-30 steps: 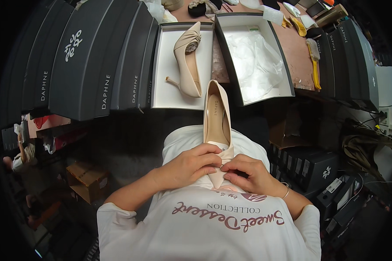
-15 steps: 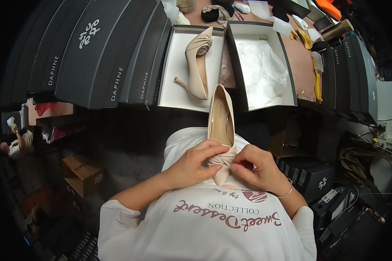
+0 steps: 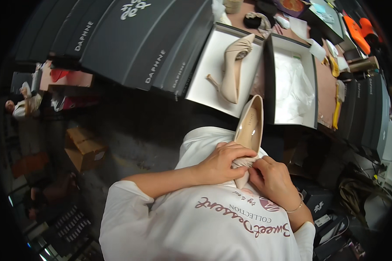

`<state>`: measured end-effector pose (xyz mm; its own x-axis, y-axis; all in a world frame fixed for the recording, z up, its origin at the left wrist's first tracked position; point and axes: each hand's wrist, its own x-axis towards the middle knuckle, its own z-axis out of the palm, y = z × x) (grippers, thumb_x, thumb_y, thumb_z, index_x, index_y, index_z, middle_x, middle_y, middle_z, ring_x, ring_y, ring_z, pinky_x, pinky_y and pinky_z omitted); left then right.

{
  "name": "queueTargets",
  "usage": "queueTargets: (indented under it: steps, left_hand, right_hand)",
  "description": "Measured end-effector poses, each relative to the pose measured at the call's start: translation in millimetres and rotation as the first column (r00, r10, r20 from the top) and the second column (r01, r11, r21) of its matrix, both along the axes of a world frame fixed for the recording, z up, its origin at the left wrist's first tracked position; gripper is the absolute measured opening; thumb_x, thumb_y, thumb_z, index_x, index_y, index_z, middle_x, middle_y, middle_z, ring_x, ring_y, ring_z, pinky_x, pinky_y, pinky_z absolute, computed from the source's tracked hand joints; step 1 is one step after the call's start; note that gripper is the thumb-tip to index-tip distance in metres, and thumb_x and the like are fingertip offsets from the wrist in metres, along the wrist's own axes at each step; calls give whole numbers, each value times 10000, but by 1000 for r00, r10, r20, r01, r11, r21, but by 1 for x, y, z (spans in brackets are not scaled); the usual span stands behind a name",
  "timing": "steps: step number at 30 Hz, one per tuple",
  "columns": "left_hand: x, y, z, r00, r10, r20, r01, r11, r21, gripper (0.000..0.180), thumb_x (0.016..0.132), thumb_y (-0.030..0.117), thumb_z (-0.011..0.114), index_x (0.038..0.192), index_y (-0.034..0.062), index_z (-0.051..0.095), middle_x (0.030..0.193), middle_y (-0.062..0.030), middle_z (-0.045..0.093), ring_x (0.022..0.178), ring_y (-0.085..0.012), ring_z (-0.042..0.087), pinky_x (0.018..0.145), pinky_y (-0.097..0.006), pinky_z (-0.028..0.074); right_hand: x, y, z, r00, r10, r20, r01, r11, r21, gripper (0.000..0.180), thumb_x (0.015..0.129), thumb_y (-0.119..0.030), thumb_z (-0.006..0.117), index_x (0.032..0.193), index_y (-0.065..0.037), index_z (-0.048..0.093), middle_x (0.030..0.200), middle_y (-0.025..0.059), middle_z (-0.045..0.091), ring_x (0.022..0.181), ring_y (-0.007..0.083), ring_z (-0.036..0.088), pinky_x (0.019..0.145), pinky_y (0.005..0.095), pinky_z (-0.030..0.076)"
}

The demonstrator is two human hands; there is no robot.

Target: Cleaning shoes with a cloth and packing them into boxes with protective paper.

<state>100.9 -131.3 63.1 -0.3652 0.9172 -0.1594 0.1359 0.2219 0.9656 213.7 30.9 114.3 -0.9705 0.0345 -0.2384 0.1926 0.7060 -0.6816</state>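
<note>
A beige high-heeled shoe (image 3: 250,126) lies at my lap with its toe toward me and its open heel end away from me. My left hand (image 3: 222,164) is closed round its toe part, fingers across the pleated trim. From the other side my right hand (image 3: 274,179) is closed, thumb and fingertips pinching the edge of that pleated trim (image 3: 245,162). The matching shoe (image 3: 231,74) lies on its side in an open white-lined box (image 3: 200,93) beyond my hands. The held shoe's heel is hidden.
Right of that box, another open box (image 3: 309,117) holds white tissue paper (image 3: 292,87). Dark shoe boxes (image 3: 117,43) stand in a row at left. A yellow-handled brush (image 3: 337,104) lies at right. A cardboard carton (image 3: 83,148) sits on the floor; another person (image 3: 26,104) is far left.
The view has turned, so the boxes and shoes appear farther right. My left fingers have moved farther over the pleated trim, and my right fingers now pinch its edge.
</note>
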Motion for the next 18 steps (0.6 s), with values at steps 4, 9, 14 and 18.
queueTargets:
  steps: [4, 9, 14, 18]
  left_hand:
    - [5, -1, -4, 996, 86, -1, -86, 996, 26, 427, 734, 71, 687, 1154, 35, 628, 1104, -122, 616, 1090, -282, 545, 976, -381, 406]
    - [0, 2, -1, 995, 83, 61, -83, 997, -3, 339, 743, 83, 672, 1070, 0, 633, 1034, -111, 616, 1029, -282, 539, 901, -368, 454]
    - [12, 2, -10, 993, 113, -18, -112, 993, 39, 297, 762, 71, 640, 1050, 3, 632, 993, -105, 607, 1008, -278, 532, 881, -372, 453]
    - [10, 4, -5, 988, 151, 45, -153, 987, 47, 256, 781, 63, 619, 1033, 20, 629, 978, -100, 592, 990, -267, 519, 868, -362, 449]
  right_hand:
    - [1, 2, -12, 993, 65, -96, -63, 998, 21, 144, 766, -138, 667, 756, -27, 577, 692, 111, 555, 543, 286, 589, 490, 370, 482]
    - [5, -1, -19, 983, 45, -178, -51, 998, -28, 146, 747, -117, 676, 751, -21, 566, 688, 106, 548, 515, 269, 572, 472, 356, 477]
    - [10, 1, -26, 985, 84, -148, -97, 992, -79, 134, 753, -101, 674, 771, -20, 569, 701, 110, 548, 513, 272, 567, 479, 354, 479]
    - [13, -4, -30, 985, 36, -169, -60, 989, -136, 117, 794, -95, 660, 792, -15, 575, 716, 120, 550, 563, 280, 584, 505, 350, 483]
